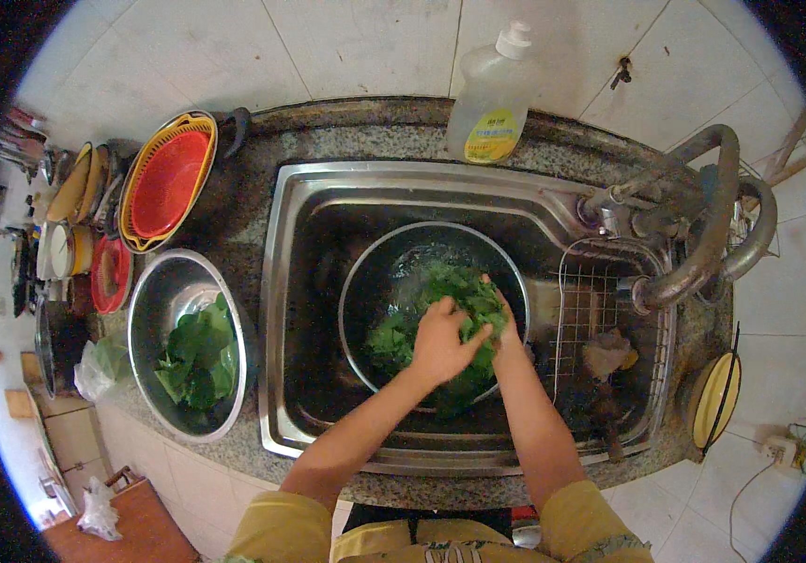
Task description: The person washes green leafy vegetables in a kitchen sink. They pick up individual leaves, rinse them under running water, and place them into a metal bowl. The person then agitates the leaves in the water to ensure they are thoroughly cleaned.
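Both hands are over a round metal basin (345,300) of water that sits in the stainless steel sink (304,375). Between them is a bunch of green leafy vegetables (459,284). My left hand (443,343) curls its fingers over the near left side of the bunch. From the right, my right hand (506,324) closes around the same leaves, its palm turned inward; some of its fingers are hidden by them. More wet leaves float in the basin at the left of my hands and below them.
On the counter at left stands a steel bowl (147,361) with larger green leaves (201,357). Red and yellow colanders (173,178) lie behind it. A dish soap bottle (490,103) stands behind the sink. A wire rack (576,281) and curved faucet pipe (724,178) occupy the right.
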### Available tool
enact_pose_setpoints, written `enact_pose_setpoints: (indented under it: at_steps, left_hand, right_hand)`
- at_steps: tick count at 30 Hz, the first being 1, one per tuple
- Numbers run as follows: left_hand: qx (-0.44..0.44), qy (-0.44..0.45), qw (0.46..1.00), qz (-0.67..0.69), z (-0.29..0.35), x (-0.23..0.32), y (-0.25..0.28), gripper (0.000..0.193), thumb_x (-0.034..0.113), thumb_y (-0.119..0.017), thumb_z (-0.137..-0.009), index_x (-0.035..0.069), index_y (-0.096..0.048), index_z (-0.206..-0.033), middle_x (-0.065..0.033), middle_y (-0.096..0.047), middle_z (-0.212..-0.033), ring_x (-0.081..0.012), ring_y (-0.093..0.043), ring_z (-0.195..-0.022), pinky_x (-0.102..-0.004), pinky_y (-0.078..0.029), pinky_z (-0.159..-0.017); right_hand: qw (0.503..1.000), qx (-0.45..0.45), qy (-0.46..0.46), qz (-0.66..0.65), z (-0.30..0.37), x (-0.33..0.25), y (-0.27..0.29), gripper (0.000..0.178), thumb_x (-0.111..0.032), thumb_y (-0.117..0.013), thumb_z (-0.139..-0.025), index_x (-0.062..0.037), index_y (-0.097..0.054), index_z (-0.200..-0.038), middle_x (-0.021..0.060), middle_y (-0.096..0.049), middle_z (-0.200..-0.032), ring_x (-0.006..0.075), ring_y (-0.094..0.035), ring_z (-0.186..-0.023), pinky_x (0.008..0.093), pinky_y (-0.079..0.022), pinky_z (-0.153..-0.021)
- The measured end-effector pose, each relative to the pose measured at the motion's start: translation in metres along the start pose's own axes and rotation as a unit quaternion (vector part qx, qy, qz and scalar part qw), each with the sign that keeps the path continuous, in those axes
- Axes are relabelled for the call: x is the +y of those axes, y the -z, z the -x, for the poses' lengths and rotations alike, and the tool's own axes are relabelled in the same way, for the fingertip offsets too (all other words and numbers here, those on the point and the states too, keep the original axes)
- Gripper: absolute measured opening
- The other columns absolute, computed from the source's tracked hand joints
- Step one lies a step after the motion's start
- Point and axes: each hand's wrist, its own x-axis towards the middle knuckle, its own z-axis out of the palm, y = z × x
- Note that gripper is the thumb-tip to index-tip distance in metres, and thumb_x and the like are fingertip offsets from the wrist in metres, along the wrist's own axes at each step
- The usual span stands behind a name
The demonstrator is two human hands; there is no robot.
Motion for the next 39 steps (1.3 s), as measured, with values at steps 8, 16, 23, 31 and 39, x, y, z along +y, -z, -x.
enact_pose_setpoints:
  at_steps: [8, 16, 23, 31, 39]
  left_hand:
    - [0.087, -0.117, 0.989, -0.007, -0.002, 0.003, 0.029, 0.025, 0.023, -0.058, -0.075, -0.002, -0.053, -0.072, -0.0176, -0.047, -0.076, -0.0352, -0.049, -0.073, -0.0415, -0.040, -0.065]
    - [0.125, -0.018, 0.992, -0.012, -0.016, -0.054, 0.047, 0.024, 0.005, -0.052, -0.077, 0.002, -0.049, -0.101, -0.0171, -0.049, -0.091, -0.0369, -0.048, -0.085, -0.0426, -0.039, -0.073]
    - [-0.230, 0.097, 0.940, -0.235, 0.008, -0.082, 0.012, 0.082, 0.041, -0.056, -0.076, 0.028, -0.001, -0.136, -0.0157, 0.007, -0.140, -0.0405, -0.005, -0.127, -0.0579, -0.013, -0.097]
    - [-0.337, -0.011, 0.862, -0.379, -0.017, -0.122, -0.005, 0.052, 0.033, -0.054, -0.079, 0.023, -0.036, -0.127, -0.0070, -0.035, -0.127, -0.0298, -0.030, -0.119, -0.0492, -0.026, -0.094]
    - [-0.082, 0.315, 0.939, 0.110, -0.010, -0.133, -0.058, 0.056, 0.040, -0.057, -0.076, 0.004, -0.043, -0.116, -0.0233, -0.047, -0.111, -0.0359, -0.048, -0.101, -0.0423, -0.040, -0.082]
  right_hand:
    - [0.983, 0.139, 0.117, 0.040, 0.022, 0.004, -0.042, 0.032, -0.028, -0.043, -0.086, -0.0099, -0.051, -0.110, 0.0051, -0.058, -0.100, 0.0191, -0.055, -0.085, 0.0320, -0.045, -0.074]
    - [0.792, 0.386, 0.203, 0.426, -0.011, 0.007, -0.001, 0.038, -0.026, -0.053, -0.082, -0.0002, -0.049, -0.109, 0.0180, -0.052, -0.108, 0.0307, -0.048, -0.102, 0.0354, -0.036, -0.085]
    - [0.491, 0.181, 0.171, 0.835, 0.014, 0.012, -0.010, 0.076, -0.026, -0.066, -0.068, -0.0252, -0.025, -0.132, 0.0129, -0.013, -0.139, 0.0401, -0.021, -0.123, 0.0490, -0.024, -0.097]
    - [0.358, 0.085, 0.049, 0.929, -0.006, 0.056, 0.018, 0.052, -0.045, -0.054, -0.075, -0.0191, -0.046, -0.119, 0.0094, -0.030, -0.131, 0.0345, -0.025, -0.120, 0.0559, -0.019, -0.095]
    - [0.769, 0.306, 0.110, 0.550, -0.027, 0.053, 0.015, 0.066, -0.043, -0.060, -0.072, -0.0054, -0.038, -0.122, 0.0170, -0.047, -0.115, 0.0337, -0.045, -0.104, 0.0367, -0.035, -0.088]
